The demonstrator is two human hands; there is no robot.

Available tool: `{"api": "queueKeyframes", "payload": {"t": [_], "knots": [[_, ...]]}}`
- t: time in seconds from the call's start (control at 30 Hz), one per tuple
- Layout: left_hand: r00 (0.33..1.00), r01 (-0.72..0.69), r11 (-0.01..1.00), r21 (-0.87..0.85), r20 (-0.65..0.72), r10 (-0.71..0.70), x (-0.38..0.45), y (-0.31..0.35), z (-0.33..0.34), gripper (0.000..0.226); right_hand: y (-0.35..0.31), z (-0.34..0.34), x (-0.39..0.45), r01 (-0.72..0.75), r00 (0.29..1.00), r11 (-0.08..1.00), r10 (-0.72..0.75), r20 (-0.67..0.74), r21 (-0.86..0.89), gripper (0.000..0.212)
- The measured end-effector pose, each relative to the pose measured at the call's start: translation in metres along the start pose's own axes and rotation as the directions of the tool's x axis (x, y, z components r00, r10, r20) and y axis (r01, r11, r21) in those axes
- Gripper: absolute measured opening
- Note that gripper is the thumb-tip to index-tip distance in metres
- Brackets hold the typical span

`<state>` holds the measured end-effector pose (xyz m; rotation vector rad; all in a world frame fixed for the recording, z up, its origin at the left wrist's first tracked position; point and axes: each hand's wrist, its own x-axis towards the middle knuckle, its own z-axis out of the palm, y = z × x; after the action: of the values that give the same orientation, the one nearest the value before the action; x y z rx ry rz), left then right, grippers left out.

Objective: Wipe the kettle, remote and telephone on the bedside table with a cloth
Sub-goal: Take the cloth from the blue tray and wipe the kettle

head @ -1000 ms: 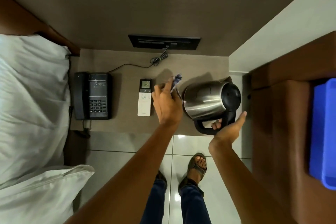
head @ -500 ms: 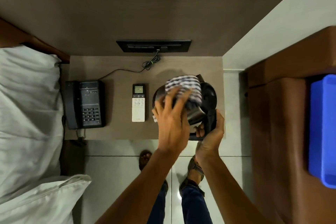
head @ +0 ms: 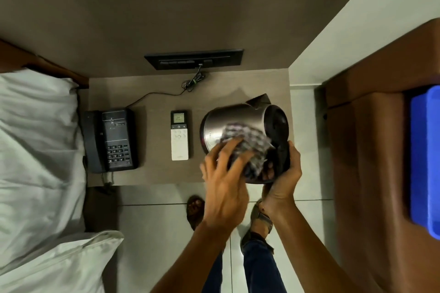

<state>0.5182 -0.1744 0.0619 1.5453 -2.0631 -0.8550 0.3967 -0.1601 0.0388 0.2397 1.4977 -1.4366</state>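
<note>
A steel kettle (head: pixel 228 119) with a black lid and handle is tipped on its side above the right part of the bedside table (head: pixel 152 173). My right hand (head: pixel 283 173) grips its black handle. My left hand (head: pixel 226 181) presses a blue-and-white checked cloth (head: pixel 247 143) against the kettle's side; the cloth is blurred. A white remote (head: pixel 179 140) with a small screen lies in the table's middle. A black telephone (head: pixel 110 140) sits at the table's left end.
A black switch panel (head: pixel 194 59) is on the wall behind, with a cord running to the telephone. A bed with white pillows (head: pixel 35 150) is on the left. A brown cabinet with a blue bin (head: pixel 426 162) stands on the right. My sandalled feet are on the tiled floor.
My left hand brought the cloth from beside the kettle onto its body and has slid it down the side. My right hand closed fully around the handle and tilted the kettle.
</note>
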Motion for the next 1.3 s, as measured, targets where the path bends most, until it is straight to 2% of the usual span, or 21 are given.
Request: {"api": "queueKeyframes", "payload": {"t": [0.03,0.1,0.17,0.23,0.3,0.33,0.4,0.43,0.5,0.57,0.6,0.63,0.7,0.77,0.8,0.87,0.97,1.13,1.2,1.23,1.3], "knots": [[0.993,0.110,0.994,-0.026,-0.048,-0.111,-0.007,-0.007,-0.003,0.047,-0.001,0.000,-0.001,-0.001,1.000,1.000,0.001,-0.010,-0.023,0.054],[0.922,0.329,0.933,-0.149,-0.164,-0.351,0.001,-0.011,-0.007,0.049,-0.001,0.000,-0.002,-0.011,1.000,0.999,0.010,-0.011,-0.045,0.044],[0.848,0.407,0.869,-0.280,-0.238,-0.474,0.030,-0.003,-0.006,0.050,0.000,0.005,-0.004,-0.023,1.000,0.999,0.022,-0.004,-0.027,0.044],[0.881,0.338,0.899,-0.278,-0.244,-0.407,0.053,0.016,0.000,0.049,0.002,0.016,-0.005,-0.049,0.999,0.997,0.049,0.007,0.058,0.047],[0.975,0.149,0.975,-0.162,-0.139,-0.172,0.051,0.032,0.009,0.048,-0.001,0.020,-0.003,-0.075,0.996,0.966,0.060,0.069,0.247,0.052],[0.995,0.070,0.992,-0.109,-0.069,-0.078,0.040,0.035,0.013,0.047,-0.004,0.020,-0.003,-0.085,0.994,0.949,0.059,0.094,0.303,0.053],[1.000,0.014,0.999,-0.052,-0.009,-0.015,0.015,0.025,0.013,0.045,-0.008,0.015,-0.001,-0.069,0.997,0.969,0.056,0.057,0.238,0.057],[0.999,0.045,0.997,-0.058,-0.025,-0.046,0.005,0.016,0.012,0.047,-0.010,0.013,-0.001,-0.041,0.999,0.987,0.039,0.015,0.158,0.057],[0.957,0.245,0.952,-0.184,-0.110,-0.268,0.002,0.005,0.007,0.051,-0.013,0.011,0.001,-0.011,0.999,0.998,0.013,-0.037,0.067,0.050],[0.835,0.418,0.818,-0.396,-0.188,-0.518,0.027,0.005,0.004,0.047,-0.012,0.014,0.002,-0.012,0.998,0.999,0.014,-0.055,0.044,0.046],[0.803,0.422,0.785,-0.454,-0.214,-0.556,0.043,0.010,0.003,0.048,-0.011,0.017,0.003,-0.016,0.998,0.999,0.019,-0.058,0.047,0.046],[0.829,0.377,0.813,-0.444,-0.230,-0.510,0.057,0.018,0.004,0.049,-0.010,0.019,0.003,-0.021,0.999,0.997,0.024,-0.048,0.070,0.045],[0.966,0.141,0.960,-0.243,-0.180,-0.187,0.065,0.030,0.009,0.050,-0.008,0.024,0.003,-0.044,0.999,0.977,0.037,0.041,0.206,0.045],[0.997,-0.077,0.994,-0.080,-0.021,0.075,0.041,0.030,0.018,0.048,-0.011,0.026,0.004,-0.094,0.989,0.927,0.044,0.142,0.364,0.050],[0.995,-0.099,0.994,-0.044,0.031,0.100,0.024,0.022,0.019,0.047,-0.012,0.024,0.004,-0.105,0.988,0.925,0.056,0.141,0.366,0.052],[0.999,0.009,0.999,-0.044,0.042,-0.007,-0.004,-0.001,0.019,0.049,-0.015,0.020,0.006,-0.085,0.995,0.964,0.071,0.065,0.253,0.053],[0.961,0.262,0.953,-0.149,-0.051,-0.272,-0.006,-0.017,0.010,0.055,-0.018,0.017,0.006,-0.046,0.999,0.993,0.048,-0.023,0.109,0.048],[0.886,0.308,0.893,-0.328,-0.243,-0.395,0.054,-0.002,0.002,0.056,-0.028,0.032,0.013,0.014,1.000,0.996,-0.012,-0.019,0.086,0.046],[0.868,0.276,0.877,-0.393,-0.289,-0.403,0.080,0.013,-0.002,0.057,-0.030,0.033,0.016,0.025,1.000,0.998,-0.024,-0.014,0.059,0.047],[0.889,0.233,0.895,-0.380,-0.290,-0.355,0.091,0.021,-0.003,0.056,-0.029,0.033,0.016,0.022,1.000,0.999,-0.022,-0.012,0.048,0.047],[0.959,0.080,0.959,-0.271,-0.243,-0.148,0.100,0.033,-0.002,0.054,-0.027,0.030,0.015,0.020,1.000,0.999,-0.020,-0.002,0.045,0.045]]}}
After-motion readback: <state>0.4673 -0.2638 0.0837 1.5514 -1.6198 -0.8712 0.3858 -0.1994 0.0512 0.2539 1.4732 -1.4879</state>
